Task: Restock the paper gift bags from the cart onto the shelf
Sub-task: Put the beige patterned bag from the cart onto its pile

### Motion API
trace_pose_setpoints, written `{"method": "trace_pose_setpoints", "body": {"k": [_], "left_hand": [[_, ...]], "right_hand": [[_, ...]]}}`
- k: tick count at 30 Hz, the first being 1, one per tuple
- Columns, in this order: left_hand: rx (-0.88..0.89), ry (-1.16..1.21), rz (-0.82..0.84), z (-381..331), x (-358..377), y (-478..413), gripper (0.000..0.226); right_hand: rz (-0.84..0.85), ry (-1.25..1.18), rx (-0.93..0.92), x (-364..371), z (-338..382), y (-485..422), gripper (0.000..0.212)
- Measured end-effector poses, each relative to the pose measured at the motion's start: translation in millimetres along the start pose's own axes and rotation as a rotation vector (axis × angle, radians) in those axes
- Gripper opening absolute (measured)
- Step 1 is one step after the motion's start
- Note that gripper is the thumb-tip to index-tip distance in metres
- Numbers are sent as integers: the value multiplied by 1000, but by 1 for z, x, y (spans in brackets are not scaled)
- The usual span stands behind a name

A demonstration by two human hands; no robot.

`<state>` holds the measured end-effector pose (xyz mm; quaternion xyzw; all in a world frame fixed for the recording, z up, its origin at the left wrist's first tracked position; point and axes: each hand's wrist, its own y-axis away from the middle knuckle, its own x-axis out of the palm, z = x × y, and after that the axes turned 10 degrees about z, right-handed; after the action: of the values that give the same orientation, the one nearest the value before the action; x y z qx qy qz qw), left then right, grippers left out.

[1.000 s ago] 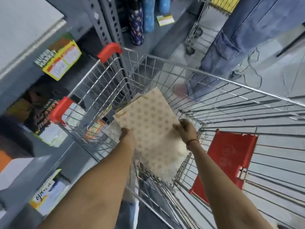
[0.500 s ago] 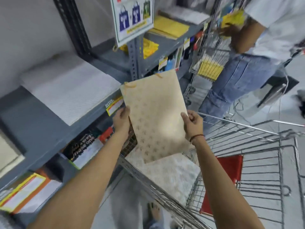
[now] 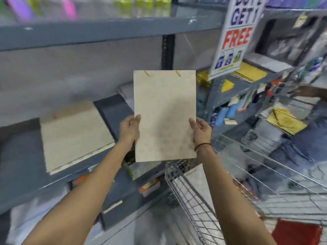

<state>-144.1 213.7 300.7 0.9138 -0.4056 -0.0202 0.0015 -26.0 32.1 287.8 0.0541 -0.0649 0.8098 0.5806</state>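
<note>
I hold a flat cream paper gift bag upright in front of the shelf, its cord handles at the top. My left hand grips its left edge and my right hand grips its right edge, both near the lower half. A stack of similar cream bags lies flat on the grey shelf to the left. The wire cart stands at the lower right, with more pale bags lying inside it.
A "Buy 2 Get 1 Free" sign hangs at the upper right. Yellow bags lie on the shelf beyond it. An upper shelf board runs overhead. Something red lies in the cart bottom.
Both hands lifted the bag out of the cart and raised it upright before the shelf. The view swung up from the cart to the shelving.
</note>
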Motion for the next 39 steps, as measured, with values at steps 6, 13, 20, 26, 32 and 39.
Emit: {"method": "trace_pose_setpoints", "body": {"k": [6,13,20,26,32,39], "left_hand": [[-51,201,-381,-16,-96,-10,39],[-104,104,-506,-27,-202,-2,27],[-219,-252,-273,9,-233,24,26],[-288,-587,-86,38,-254,73,32],[-273,-786,-109,43,-238,86,54],[-314,-810,-213,45,-234,84,50]], "right_hand": [[460,152,53,101,-4,11,44],[674,289,165,188,-36,24,43],[559,219,220,235,-58,35,36],[481,546,103,252,-91,58,36],[495,864,-38,240,-89,62,44],[755,877,-17,223,-77,55,47]]}}
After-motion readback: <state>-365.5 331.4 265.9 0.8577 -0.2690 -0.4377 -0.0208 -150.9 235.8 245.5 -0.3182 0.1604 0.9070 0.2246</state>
